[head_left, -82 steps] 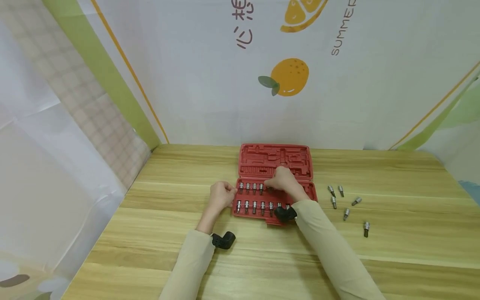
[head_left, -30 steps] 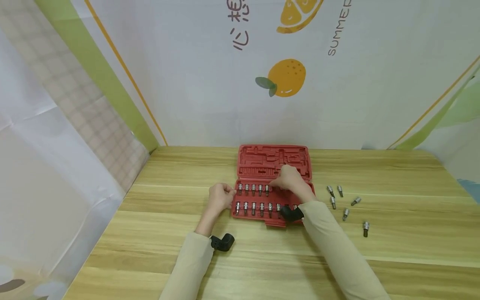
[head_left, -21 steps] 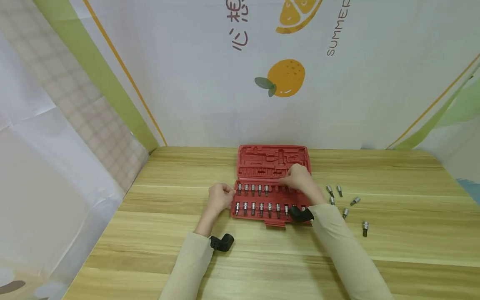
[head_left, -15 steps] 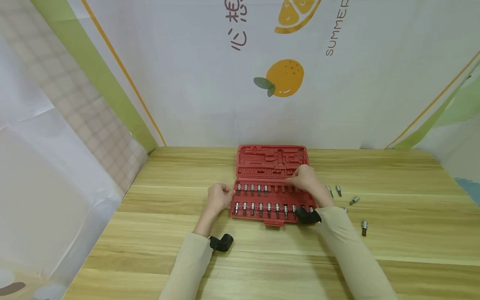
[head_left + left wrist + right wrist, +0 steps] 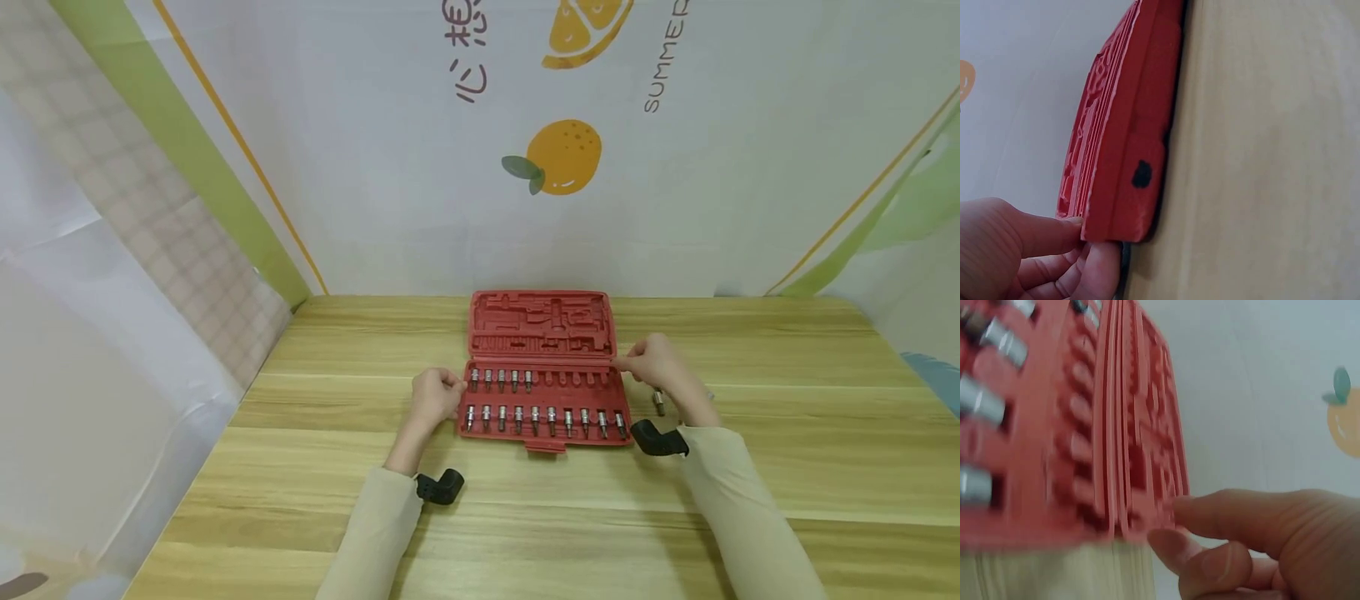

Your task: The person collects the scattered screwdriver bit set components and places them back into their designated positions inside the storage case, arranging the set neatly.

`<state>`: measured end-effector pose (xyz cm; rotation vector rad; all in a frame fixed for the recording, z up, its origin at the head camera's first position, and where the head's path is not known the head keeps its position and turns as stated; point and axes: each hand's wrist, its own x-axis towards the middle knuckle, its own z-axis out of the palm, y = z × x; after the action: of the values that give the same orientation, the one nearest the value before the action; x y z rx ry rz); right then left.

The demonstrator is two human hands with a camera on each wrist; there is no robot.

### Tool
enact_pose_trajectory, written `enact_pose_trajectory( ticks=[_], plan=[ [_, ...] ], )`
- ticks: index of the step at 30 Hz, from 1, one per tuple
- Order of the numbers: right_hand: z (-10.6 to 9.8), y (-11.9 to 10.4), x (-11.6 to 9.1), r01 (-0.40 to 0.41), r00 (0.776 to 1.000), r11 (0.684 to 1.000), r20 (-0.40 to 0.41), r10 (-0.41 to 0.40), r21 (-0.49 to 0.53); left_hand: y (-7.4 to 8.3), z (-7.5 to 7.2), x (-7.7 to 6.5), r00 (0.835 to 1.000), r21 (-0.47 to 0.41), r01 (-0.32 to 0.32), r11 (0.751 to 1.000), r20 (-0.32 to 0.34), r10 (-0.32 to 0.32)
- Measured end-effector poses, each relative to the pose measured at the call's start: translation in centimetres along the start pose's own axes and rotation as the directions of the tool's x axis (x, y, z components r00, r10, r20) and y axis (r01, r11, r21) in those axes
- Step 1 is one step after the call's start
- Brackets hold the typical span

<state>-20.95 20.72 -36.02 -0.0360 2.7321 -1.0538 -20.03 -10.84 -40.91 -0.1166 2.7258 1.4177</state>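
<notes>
A red socket case lies unfolded on the table, its lid toward the wall. Steel bit sockets fill the front row. More bit sockets occupy the left part of the back row, while slots on the right are bare. My left hand pinches the case's left edge between thumb and fingers, as the left wrist view confirms. Just off the case's right side hovers my right hand, fingers loosely bent and holding nothing. One loose bit socket shows on the table beneath it; others are mostly hidden by the arm.
The moulded lid reaches near the table's back edge, below a printed cloth. The wooden table extends to both sides and in front of the case.
A further bit socket now sits in the back row compared with the oldest frame. My right hand has left that row, moving right past the case. The left hand keeps its hold.
</notes>
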Motion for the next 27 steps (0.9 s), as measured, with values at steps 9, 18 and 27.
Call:
enact_pose_trajectory(
  ticks=[9,18,27],
  plan=[
    [-2.2,3.3,-1.1,-0.033,0.999,0.999,-0.004,0.033,-0.001,-0.3,0.0,0.0,1.000,0.003,-0.020,1.000,-0.003,0.020],
    [-3.5,5.8,-2.0,-0.120,0.993,0.993,-0.005,0.120,0.015,-0.3,0.0,0.1,1.000,-0.013,-0.021,1.000,-0.003,0.021],
    [-4.4,8.2,-2.8,-0.140,0.990,0.990,-0.029,0.139,-0.035,-0.3,0.0,0.1,1.000,-0.017,-0.018,1.000,-0.004,0.018]
  ],
)
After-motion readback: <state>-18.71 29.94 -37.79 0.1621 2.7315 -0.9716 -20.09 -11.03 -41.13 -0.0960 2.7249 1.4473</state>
